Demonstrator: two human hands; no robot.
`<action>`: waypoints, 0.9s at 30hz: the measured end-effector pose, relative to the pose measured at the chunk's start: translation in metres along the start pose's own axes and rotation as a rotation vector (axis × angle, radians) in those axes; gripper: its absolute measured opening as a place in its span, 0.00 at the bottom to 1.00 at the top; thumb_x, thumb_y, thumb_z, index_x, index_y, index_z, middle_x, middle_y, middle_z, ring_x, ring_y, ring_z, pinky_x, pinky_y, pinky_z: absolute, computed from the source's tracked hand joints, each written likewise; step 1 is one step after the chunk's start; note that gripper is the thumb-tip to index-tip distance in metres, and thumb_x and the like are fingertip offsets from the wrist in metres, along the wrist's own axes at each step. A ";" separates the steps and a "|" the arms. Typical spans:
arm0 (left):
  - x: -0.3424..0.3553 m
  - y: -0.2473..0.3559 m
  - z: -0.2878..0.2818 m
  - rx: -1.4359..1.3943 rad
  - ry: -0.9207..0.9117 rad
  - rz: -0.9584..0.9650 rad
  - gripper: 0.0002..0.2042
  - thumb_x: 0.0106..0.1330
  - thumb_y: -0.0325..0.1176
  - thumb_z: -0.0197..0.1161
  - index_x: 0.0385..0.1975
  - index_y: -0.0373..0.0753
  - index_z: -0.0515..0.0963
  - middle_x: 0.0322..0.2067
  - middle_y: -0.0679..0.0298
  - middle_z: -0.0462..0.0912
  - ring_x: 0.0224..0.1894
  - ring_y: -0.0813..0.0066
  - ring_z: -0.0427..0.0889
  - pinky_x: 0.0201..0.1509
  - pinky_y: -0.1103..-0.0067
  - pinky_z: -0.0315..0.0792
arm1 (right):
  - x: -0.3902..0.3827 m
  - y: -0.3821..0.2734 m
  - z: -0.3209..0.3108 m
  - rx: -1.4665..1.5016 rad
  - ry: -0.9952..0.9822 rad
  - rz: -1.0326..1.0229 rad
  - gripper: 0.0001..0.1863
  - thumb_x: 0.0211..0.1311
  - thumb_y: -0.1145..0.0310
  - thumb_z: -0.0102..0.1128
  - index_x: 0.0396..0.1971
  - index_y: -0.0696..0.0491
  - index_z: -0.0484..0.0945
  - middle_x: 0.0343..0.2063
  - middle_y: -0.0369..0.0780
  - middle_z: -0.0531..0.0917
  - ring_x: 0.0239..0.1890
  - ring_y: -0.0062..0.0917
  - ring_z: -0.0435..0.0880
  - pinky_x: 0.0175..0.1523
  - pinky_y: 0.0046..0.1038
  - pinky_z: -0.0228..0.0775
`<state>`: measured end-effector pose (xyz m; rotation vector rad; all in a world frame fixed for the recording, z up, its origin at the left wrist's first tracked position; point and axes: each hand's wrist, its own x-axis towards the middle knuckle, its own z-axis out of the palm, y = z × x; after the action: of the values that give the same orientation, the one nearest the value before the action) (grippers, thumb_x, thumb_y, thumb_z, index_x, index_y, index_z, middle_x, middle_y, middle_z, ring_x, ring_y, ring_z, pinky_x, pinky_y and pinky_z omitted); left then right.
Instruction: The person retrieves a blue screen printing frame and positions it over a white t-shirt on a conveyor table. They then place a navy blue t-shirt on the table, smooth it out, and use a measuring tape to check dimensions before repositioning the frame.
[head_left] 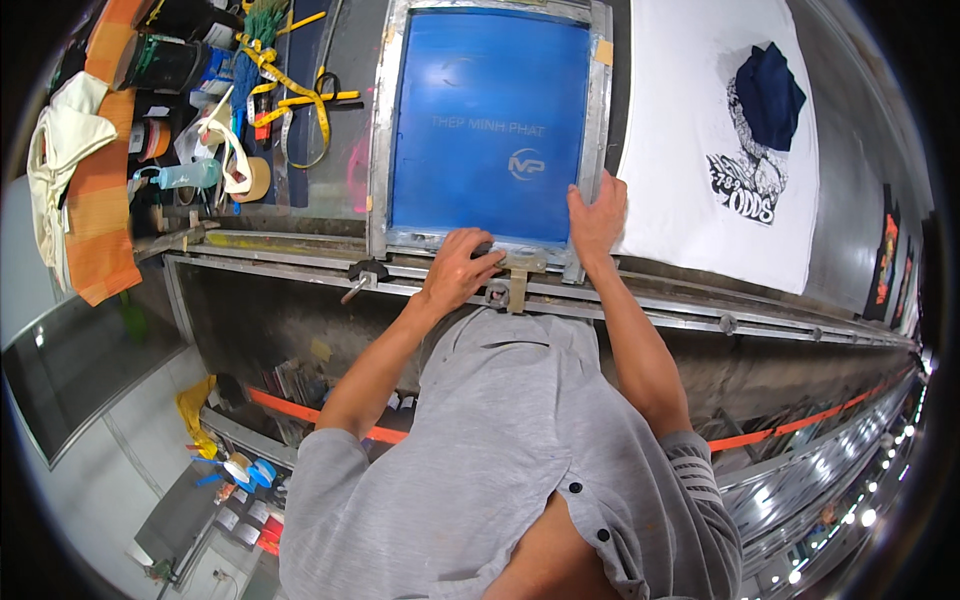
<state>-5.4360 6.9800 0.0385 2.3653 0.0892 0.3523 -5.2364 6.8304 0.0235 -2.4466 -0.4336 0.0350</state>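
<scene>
A blue screen-printing screen (488,90) in a metal frame (391,70) lies on the table, with faint pale lettering and a logo on its mesh. My left hand (462,262) has its fingers curled at the frame's lower edge, beside a metal bracket (521,272); what lies under the fingertips is partly hidden. At the lower right corner, my right hand (598,218) grips the side bar with bent fingers. A white T-shirt (680,90) with a black-and-white print lies right of the screen, a dark navy cloth (768,98) over part of that print.
Yellow measuring tapes (322,125), tape rolls (254,178), jars (150,62), a light blue bottle (188,174) and an orange cloth (100,230) crowd the left. A metal rail (670,305) with clamps runs along the near edge. Lower shelves with orange beams (760,433) show below.
</scene>
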 end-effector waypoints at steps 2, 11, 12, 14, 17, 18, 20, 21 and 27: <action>-0.002 0.000 0.000 0.002 -0.001 -0.009 0.18 0.43 0.25 0.75 0.38 0.39 0.84 0.42 0.56 0.79 0.47 0.54 0.77 0.50 0.63 0.71 | -0.002 -0.002 0.002 0.069 0.042 -0.009 0.30 0.52 0.62 0.67 0.54 0.61 0.73 0.46 0.48 0.74 0.50 0.44 0.73 0.55 0.41 0.66; 0.004 0.002 -0.001 0.037 -0.029 -0.039 0.18 0.43 0.30 0.77 0.38 0.45 0.85 0.41 0.57 0.77 0.45 0.57 0.76 0.48 0.64 0.69 | 0.000 0.006 0.013 -0.083 0.041 -0.088 0.29 0.51 0.63 0.67 0.54 0.60 0.73 0.44 0.47 0.75 0.50 0.44 0.72 0.56 0.42 0.63; 0.004 0.002 0.000 0.032 -0.027 -0.042 0.18 0.43 0.30 0.77 0.38 0.45 0.85 0.41 0.57 0.77 0.45 0.57 0.76 0.48 0.64 0.69 | 0.000 0.004 0.011 -0.076 0.034 -0.085 0.30 0.51 0.63 0.67 0.54 0.60 0.73 0.44 0.47 0.75 0.50 0.44 0.72 0.57 0.42 0.62; 0.004 0.001 0.001 0.024 -0.026 -0.048 0.18 0.44 0.31 0.77 0.39 0.45 0.85 0.41 0.57 0.77 0.45 0.57 0.75 0.48 0.64 0.68 | 0.000 0.000 0.007 -0.050 0.003 -0.051 0.30 0.51 0.63 0.67 0.54 0.59 0.73 0.45 0.47 0.75 0.51 0.44 0.71 0.57 0.43 0.62; 0.000 -0.001 0.002 0.015 -0.028 -0.056 0.18 0.44 0.31 0.77 0.38 0.45 0.85 0.42 0.57 0.77 0.45 0.57 0.75 0.48 0.64 0.68 | -0.001 0.004 0.010 -0.038 -0.006 -0.033 0.30 0.50 0.63 0.68 0.55 0.58 0.73 0.46 0.46 0.75 0.51 0.43 0.71 0.57 0.44 0.61; 0.000 -0.001 0.003 0.012 -0.028 -0.057 0.18 0.44 0.31 0.77 0.38 0.45 0.85 0.42 0.57 0.77 0.45 0.57 0.76 0.48 0.64 0.67 | -0.002 0.005 0.011 -0.042 -0.006 -0.032 0.31 0.50 0.63 0.68 0.55 0.58 0.73 0.46 0.46 0.75 0.52 0.43 0.71 0.57 0.44 0.61; 0.000 -0.004 0.000 0.009 -0.033 -0.078 0.18 0.44 0.31 0.77 0.38 0.45 0.85 0.42 0.57 0.77 0.46 0.57 0.76 0.48 0.64 0.67 | -0.002 -0.003 0.012 -0.052 0.001 -0.015 0.31 0.49 0.62 0.69 0.55 0.57 0.73 0.47 0.45 0.75 0.52 0.43 0.71 0.56 0.44 0.60; 0.000 -0.004 -0.002 0.007 -0.037 -0.090 0.18 0.43 0.31 0.77 0.38 0.45 0.86 0.42 0.57 0.77 0.46 0.57 0.76 0.48 0.64 0.67 | -0.003 -0.006 0.012 -0.057 0.002 -0.006 0.32 0.49 0.62 0.69 0.55 0.57 0.73 0.47 0.44 0.75 0.52 0.42 0.71 0.56 0.44 0.60; 0.003 -0.003 -0.003 -0.021 -0.036 -0.112 0.18 0.43 0.31 0.77 0.38 0.43 0.86 0.42 0.58 0.77 0.47 0.57 0.75 0.49 0.63 0.67 | -0.003 0.003 0.017 -0.064 -0.005 -0.044 0.32 0.47 0.62 0.70 0.55 0.56 0.74 0.46 0.43 0.75 0.52 0.41 0.72 0.54 0.44 0.60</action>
<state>-5.4342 6.9850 0.0394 2.3332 0.1994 0.2559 -5.2403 6.8378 0.0080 -2.4991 -0.4983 0.0091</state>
